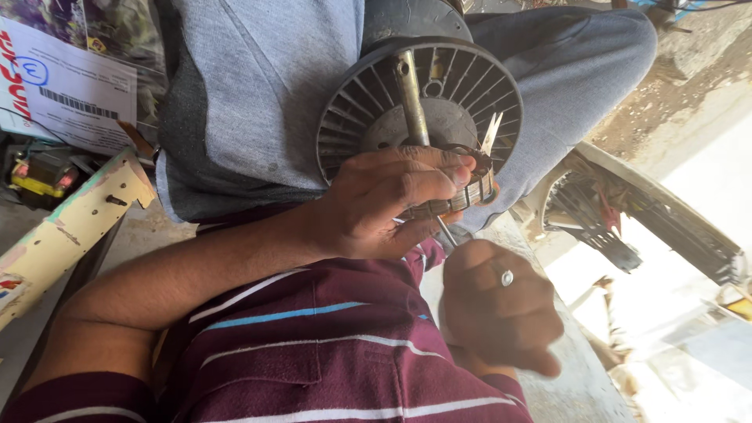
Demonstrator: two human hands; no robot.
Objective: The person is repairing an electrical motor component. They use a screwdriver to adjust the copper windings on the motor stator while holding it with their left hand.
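Lap (258, 86) | motor (419, 94) shaft (410, 94) upward | left hand (384, 204) grips rim | right hand (501, 309) fisted on tool

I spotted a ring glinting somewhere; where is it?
In the head view, the silver ring sits on the right hand, lower right of centre, just below the left hand gripping the motor.

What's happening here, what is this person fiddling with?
A person in a maroon striped shirt has a round electric motor resting on their lap, its steel shaft pointing toward the camera. The left hand grips the motor's rim, next to a small pair of scissors whose blades poke up there. The right hand, wearing a ring, is closed around a thin tool aimed at the motor; it is blurred, so its kind is unclear.
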